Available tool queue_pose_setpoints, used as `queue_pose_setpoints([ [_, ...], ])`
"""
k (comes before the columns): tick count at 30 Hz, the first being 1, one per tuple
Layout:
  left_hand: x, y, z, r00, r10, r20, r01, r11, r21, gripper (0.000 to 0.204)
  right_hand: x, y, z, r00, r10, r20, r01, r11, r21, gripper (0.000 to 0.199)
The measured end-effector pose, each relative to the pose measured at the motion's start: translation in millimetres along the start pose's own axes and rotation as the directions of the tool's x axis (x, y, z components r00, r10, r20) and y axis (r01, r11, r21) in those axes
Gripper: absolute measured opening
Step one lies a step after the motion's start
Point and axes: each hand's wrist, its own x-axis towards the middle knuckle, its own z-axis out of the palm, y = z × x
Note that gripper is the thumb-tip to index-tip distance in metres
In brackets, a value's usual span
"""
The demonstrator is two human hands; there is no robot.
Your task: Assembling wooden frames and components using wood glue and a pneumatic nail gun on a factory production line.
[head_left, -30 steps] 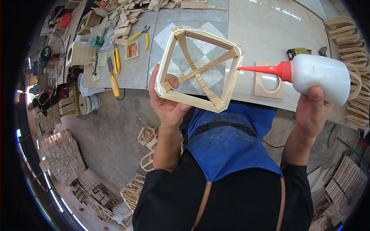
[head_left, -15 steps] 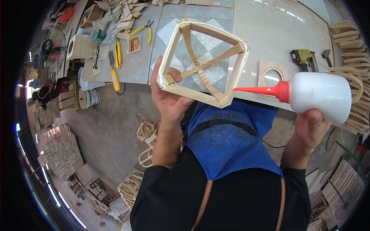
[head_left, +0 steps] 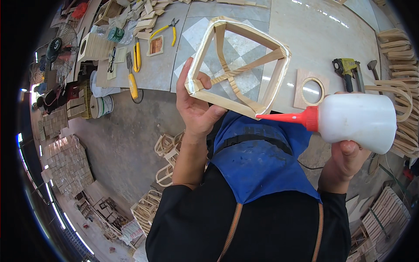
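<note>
My left hand (head_left: 197, 105) grips a small wooden frame (head_left: 227, 103) by its near left corner, thumb along the near side and fingers around the left side. Curved wooden strips cross inside the frame. A line of white glue runs along the left, far and right upper edges. My right hand (head_left: 348, 157) is wrapped round a white squeeze glue bottle (head_left: 355, 120), held on its side. The red nozzle (head_left: 283, 117) points left, its tip at the frame's near right corner. Most of the right fingers are hidden behind the bottle.
On the workbench (head_left: 323, 35) lie a square wooden piece with a round hole (head_left: 300, 94), a yellow-black power tool (head_left: 347, 70), a hammer (head_left: 372, 67), pliers (head_left: 173, 32), a yellow-handled chisel (head_left: 132, 85) and wood offcuts (head_left: 146, 22). Curved wooden parts (head_left: 397, 56) are stacked at right.
The nozzle tip has moved down and left along the frame's right edge to its near right corner. The frame has shifted slightly right, and the glue line reaches further.
</note>
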Motion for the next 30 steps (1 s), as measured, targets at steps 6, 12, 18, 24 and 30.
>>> queue_pose_setpoints([
  [6, -3, 1, 1, 0.999, 0.016, 0.035, -0.018, 0.999, 0.035, 0.111, 4, -4, 8, 0.998, 0.05, 0.035, -0.05, 0.999, 0.002, 0.09],
  [12, -6, 3, 4, 0.996, 0.036, 0.082, -0.045, 0.992, 0.116, 0.109, 9, -3, 14, 0.996, 0.051, 0.075, -0.051, 0.999, -0.01, 0.09],
  [18, -1, 6, 13, 0.977, 0.106, 0.185, -0.137, 0.977, 0.164, 0.104, 10, -6, 22, 0.995, 0.058, 0.081, -0.056, 0.998, -0.034, 0.09],
  [24, -3, 8, 15, 0.965, 0.116, 0.234, -0.176, 0.951, 0.254, 0.102, 12, -5, 29, 0.995, 0.061, 0.073, -0.061, 0.998, -0.001, 0.089],
  [30, -6, 9, 16, 0.968, 0.089, 0.236, -0.152, 0.952, 0.265, 0.102, 26, 4, 34, 0.998, 0.013, 0.062, -0.019, 0.995, 0.098, 0.082],
])
